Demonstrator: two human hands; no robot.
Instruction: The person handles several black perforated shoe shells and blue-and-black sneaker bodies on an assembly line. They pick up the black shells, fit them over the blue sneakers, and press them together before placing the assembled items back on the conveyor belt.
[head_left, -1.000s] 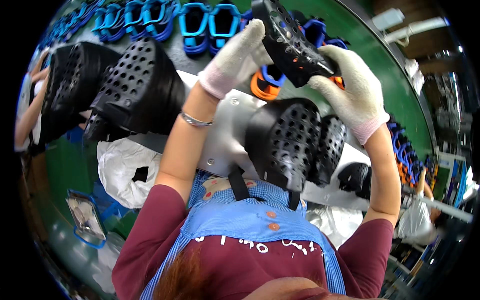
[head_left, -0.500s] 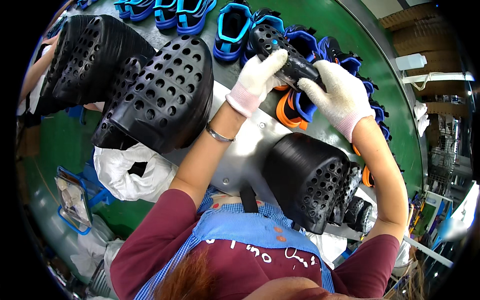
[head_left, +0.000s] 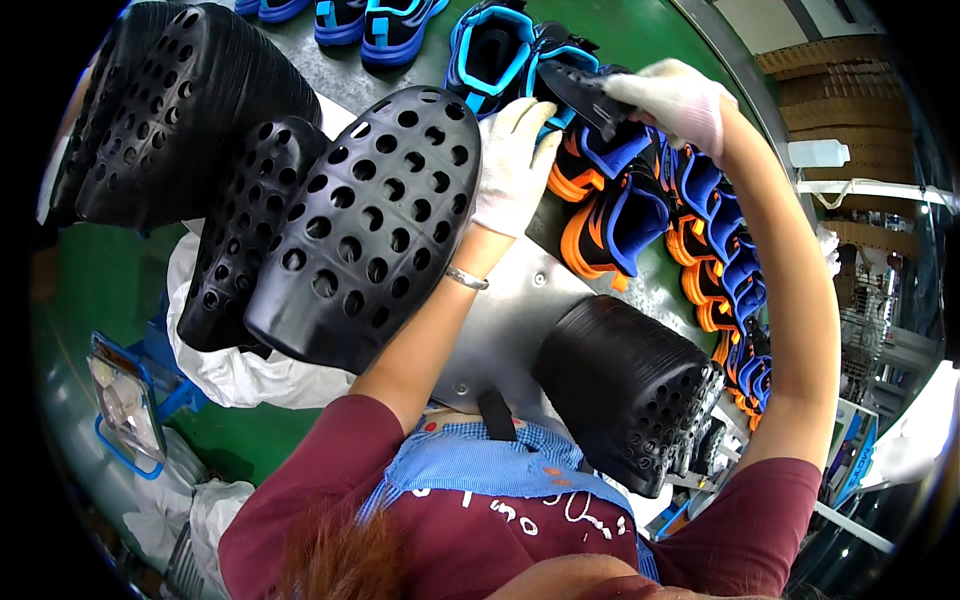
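Observation:
My right hand point(head_left: 680, 100), in a white knit glove, grips a black plastic shoe insert point(head_left: 577, 94) by one end. The insert is tilted over a black sports shoe with light blue trim point(head_left: 548, 42), its far end at the shoe's opening; whether it is inside I cannot tell. My left hand point(head_left: 508, 170), also gloved, reaches to that shoe's heel with fingers stretched and spread. Just left of this hand is a nested stack of perforated black inserts point(head_left: 375, 215), partly covering it. A second light-blue-trimmed shoe point(head_left: 490, 62) stands beside the first.
Black shoes with blue collars and orange soles point(head_left: 612, 225) run in rows down the right. More nested inserts point(head_left: 195, 110) stand at the far left, another stack point(head_left: 625, 385) right of my body. A bare metal plate point(head_left: 500, 325) lies before me. A white bag point(head_left: 235, 375) hangs at left.
The insert, held by both hands before, is now in my right hand only, tilted over the shoe. My left hand has let go of it and moved down to the shoe's heel.

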